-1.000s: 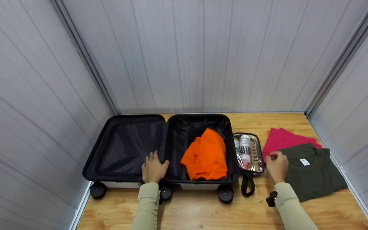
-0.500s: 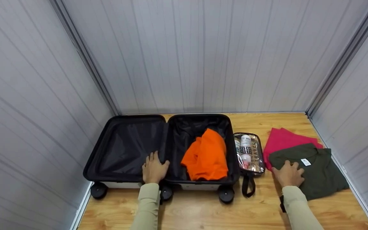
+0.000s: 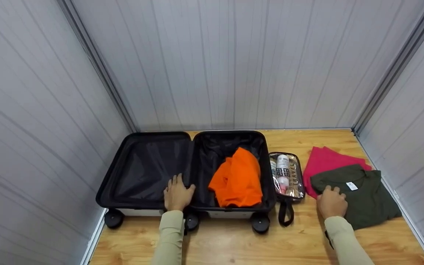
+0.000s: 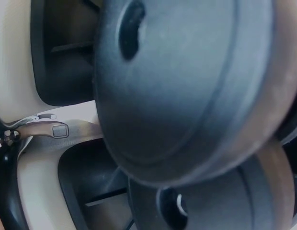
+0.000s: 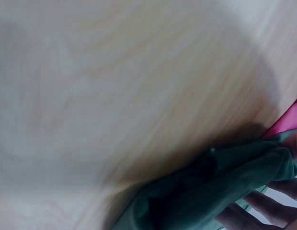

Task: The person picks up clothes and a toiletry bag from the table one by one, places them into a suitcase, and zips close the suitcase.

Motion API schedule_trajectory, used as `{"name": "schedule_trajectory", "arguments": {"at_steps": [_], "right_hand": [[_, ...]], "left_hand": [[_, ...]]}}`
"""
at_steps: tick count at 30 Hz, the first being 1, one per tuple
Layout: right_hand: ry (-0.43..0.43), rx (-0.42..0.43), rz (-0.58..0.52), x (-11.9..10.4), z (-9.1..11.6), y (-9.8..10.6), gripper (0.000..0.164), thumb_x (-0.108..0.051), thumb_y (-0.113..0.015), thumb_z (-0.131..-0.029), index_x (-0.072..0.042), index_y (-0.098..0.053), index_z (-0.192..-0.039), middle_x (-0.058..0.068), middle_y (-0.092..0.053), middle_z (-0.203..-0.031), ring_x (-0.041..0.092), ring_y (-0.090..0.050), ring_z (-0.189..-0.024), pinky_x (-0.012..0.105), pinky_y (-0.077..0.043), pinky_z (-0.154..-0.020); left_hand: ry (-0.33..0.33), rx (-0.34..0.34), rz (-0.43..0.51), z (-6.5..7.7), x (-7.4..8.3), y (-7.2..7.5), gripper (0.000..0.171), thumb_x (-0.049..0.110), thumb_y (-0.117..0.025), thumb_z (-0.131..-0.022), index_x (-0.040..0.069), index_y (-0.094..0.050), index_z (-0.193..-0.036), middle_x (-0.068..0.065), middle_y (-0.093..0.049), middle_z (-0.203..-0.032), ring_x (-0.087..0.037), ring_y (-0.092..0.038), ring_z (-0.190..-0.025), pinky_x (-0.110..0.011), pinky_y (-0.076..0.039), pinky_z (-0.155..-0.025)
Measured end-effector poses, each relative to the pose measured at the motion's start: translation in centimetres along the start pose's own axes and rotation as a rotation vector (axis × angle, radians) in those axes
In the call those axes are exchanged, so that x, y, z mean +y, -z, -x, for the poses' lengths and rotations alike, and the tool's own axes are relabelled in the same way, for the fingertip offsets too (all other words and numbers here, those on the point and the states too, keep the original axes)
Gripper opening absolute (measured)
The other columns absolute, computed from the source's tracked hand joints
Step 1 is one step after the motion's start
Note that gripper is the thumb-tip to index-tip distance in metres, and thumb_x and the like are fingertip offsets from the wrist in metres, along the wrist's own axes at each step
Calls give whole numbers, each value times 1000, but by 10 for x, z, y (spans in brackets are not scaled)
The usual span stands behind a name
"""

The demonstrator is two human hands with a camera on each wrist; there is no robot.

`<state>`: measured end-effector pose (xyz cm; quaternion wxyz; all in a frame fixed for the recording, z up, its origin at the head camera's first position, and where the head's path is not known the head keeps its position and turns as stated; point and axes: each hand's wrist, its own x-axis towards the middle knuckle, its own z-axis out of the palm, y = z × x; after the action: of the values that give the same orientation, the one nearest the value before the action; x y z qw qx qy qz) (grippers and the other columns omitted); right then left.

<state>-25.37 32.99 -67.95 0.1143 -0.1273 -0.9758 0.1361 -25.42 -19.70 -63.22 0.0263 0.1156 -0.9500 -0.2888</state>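
Note:
My left hand [image 3: 178, 194] rests with fingers spread on the near inner edge of an open black-lined suitcase [image 3: 142, 165], beside its hinge. In the left wrist view, large dark suitcase wheels [image 4: 182, 81] block out the hand's fingers. At the right, my right hand [image 3: 332, 203] grips the left edge of a folded dark green T-shirt [image 3: 372, 198]. The right wrist view has the green cloth [image 5: 206, 196] bunched between thumb and fingers [image 5: 270, 208]. Partly under this shirt lies a pink folded cloth [image 3: 328, 162]. An orange garment [image 3: 239, 180] lies crumpled in the suitcase's right half.
A clear toiletry bag [image 3: 295, 162] with bottles inside stands between suitcase and shirts, its black strap [image 3: 286, 215] towards me. Grey panel walls [image 3: 234, 66] enclose the wooden floor [image 3: 230, 243] at the back and both sides.
My right hand has come from beside the toiletry bag, over the pink cloth, down to the green T-shirt's left edge, and its fingers have curled onto it. My left hand has stayed put.

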Motion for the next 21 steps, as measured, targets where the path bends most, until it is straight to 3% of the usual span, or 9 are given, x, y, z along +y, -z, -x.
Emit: {"name": "schedule_trajectory", "arguments": {"at_steps": [6, 15, 21], "right_hand": [[-7, -2, 11, 3, -1, 1, 30, -11, -63, -93, 14, -59, -108, 40, -59, -106, 60, -59, -91, 69, -53, -67], [-90, 42, -60, 9, -6, 5, 25, -8, -49, -97, 16, -52, -105, 40, -63, -97, 61, -62, -86, 72, -51, -68], [-170, 69, -155, 18, -7, 9, 34, -6, -44, -97, 12, -35, -124, 45, -61, -82, 64, -60, -71, 67, -46, -54]], "left_hand": [[2, -6, -1, 0, -1, -2, 77, 45, -62, -96, 7, -37, -158, -21, -36, -164, -43, -29, -153, -67, -24, -122], [-4, 4, 21, -1, -2, -2, 76, 43, -63, -97, 6, -38, -158, -22, -36, -163, -44, -28, -153, -68, -23, -121], [-3, 4, 10, -2, -1, -2, 76, 44, -63, -97, 7, -37, -158, -21, -36, -164, -44, -29, -153, -67, -23, -122]]}}
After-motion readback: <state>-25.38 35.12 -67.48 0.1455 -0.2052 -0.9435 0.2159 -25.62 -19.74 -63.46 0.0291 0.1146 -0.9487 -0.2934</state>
